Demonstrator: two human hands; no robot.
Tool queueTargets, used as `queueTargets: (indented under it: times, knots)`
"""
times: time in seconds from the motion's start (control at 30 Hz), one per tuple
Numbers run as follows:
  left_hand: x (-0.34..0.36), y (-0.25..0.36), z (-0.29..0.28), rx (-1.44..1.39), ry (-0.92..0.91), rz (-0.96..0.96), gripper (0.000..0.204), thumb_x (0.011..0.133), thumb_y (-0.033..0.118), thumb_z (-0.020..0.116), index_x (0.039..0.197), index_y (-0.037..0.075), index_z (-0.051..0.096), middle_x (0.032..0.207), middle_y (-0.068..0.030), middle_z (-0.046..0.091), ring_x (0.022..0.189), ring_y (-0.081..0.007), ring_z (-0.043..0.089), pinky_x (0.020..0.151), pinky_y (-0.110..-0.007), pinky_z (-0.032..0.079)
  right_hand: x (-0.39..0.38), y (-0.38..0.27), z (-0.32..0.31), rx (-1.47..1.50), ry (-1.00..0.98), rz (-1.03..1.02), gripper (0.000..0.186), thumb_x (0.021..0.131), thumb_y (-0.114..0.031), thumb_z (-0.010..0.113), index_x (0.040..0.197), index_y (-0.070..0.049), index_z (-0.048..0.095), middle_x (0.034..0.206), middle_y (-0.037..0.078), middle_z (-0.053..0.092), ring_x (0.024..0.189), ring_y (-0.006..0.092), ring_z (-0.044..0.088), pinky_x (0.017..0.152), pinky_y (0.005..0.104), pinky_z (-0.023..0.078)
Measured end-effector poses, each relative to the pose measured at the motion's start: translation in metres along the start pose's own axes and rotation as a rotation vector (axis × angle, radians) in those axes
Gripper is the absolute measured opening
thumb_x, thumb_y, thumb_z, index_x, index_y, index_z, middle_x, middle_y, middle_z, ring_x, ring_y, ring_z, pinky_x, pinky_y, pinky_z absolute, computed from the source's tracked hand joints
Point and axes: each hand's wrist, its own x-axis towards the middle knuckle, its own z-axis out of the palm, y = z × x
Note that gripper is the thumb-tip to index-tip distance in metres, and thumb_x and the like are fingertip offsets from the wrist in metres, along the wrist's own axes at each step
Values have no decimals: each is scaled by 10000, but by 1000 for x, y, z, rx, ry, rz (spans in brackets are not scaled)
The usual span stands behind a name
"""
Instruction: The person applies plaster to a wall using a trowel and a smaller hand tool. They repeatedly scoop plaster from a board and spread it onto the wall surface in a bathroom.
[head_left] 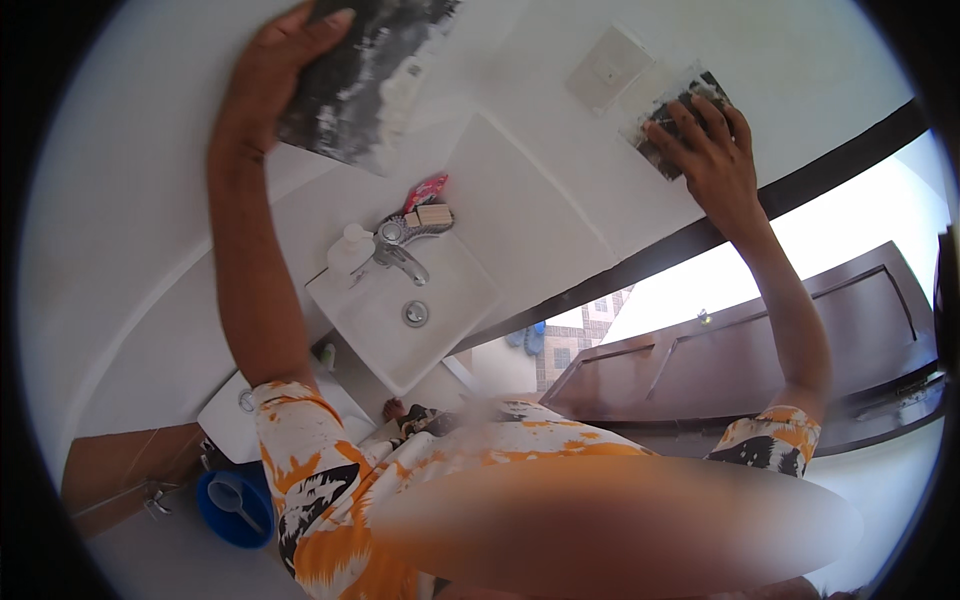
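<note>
My left hand (285, 55) is closed on the edge of a dark, flat rectangular putty board (365, 85), its thumb on top. White paste smears the board, mostly along its right side. Up on the white wall, my right hand (715, 145) grips a smaller dark putty scraper (660, 150), with fingers spread across its back. The scraper's white-coated left edge lies against or very close to the wall, just beside a square white wall plate (608, 70).
Below the board is a white washbasin (460, 290) with a chrome faucet (400, 255), a white pump bottle (351, 250), a pink packet (427, 190) and a beige block (435, 215). A toilet tank (235, 405) and blue bucket (215, 510) are lower left; a brown door (740, 350) stands right.
</note>
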Motion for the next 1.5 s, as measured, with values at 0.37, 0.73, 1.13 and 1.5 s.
queueTargets:
  times: [0.37,0.73,1.13,1.5]
  knots:
    - [-3,5,-18,201,-168,-34,480,960,304,644,1337,10,605,1079,-39,721,900,-84,680,850,-240,535,2,6,40,-46,-51,-21,477,852,-120,687,1288,-312,671,1419,-14,568,1366,248,449,1193,559,219]
    - [-6,-7,-22,189,-82,-64,466,959,269,635,1332,-8,607,1097,-57,718,929,-96,676,885,-245,519,-59,-23,-31,-48,-425,133,378,840,-126,700,1202,-234,715,1315,45,636,1316,299,505,1156,578,262]
    - [-9,-5,-21,222,-141,-10,437,969,266,621,1323,10,614,1077,-45,723,900,-81,674,852,-235,524,-10,-16,60,-11,33,15,427,831,-175,727,1236,-308,697,1402,-25,580,1363,258,451,1198,602,167]
    - [-12,0,-21,216,-106,-61,420,956,266,641,1288,9,634,1058,-42,726,884,-82,676,836,-236,528,-31,-29,31,-65,-219,68,439,819,-166,728,1241,-275,679,1400,23,567,1337,284,476,1117,612,267]
